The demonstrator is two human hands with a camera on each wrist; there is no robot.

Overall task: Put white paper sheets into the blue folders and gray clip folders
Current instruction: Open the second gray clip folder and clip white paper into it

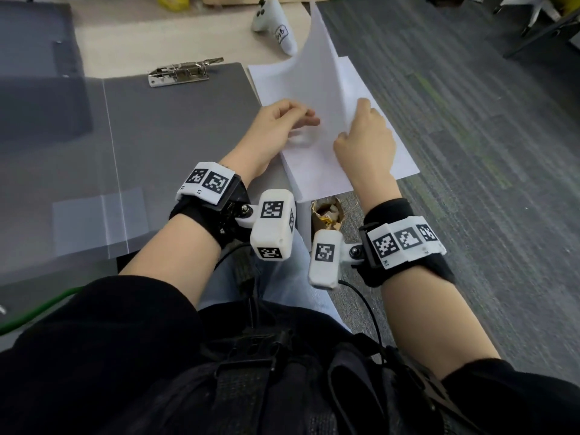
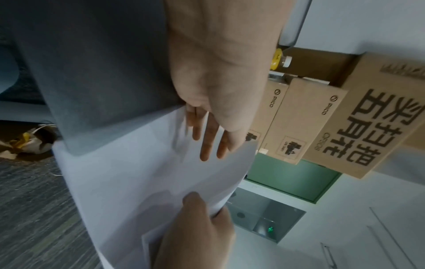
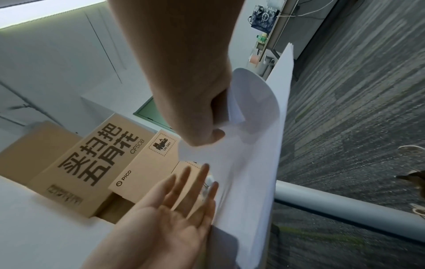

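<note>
- Paper sheets [image 1: 317, 89] sit stacked on the worktop's [image 1: 125, 42] right edge, beside the open gray clip folder [image 1: 175, 130], which looks empty to me, so filing has barely started.
- My right hand [image 1: 365, 136] pinches the top sheet's edge and curls it up; left hand [image 1: 279, 120] has its fingers [image 2: 207, 143] straight, resting on the stack.
- Readable stuff: cardboard boxes [image 3: 98, 163] say "PICO", "CF508", "UN 3481".

Your head camera looked forward and down from above your lap, taking in both wrists, the desk [image 1: 131, 39] and the carpet [image 1: 470, 120] at arm's length. Your left wrist camera sat close under the left hand [image 2: 220, 72], turned sideways, facing the boxes [image 2: 345, 118]. Your right wrist camera, equally close, faced the same boxes [image 3: 103, 163]. All three shared the paper [image 1: 329, 89].
</note>
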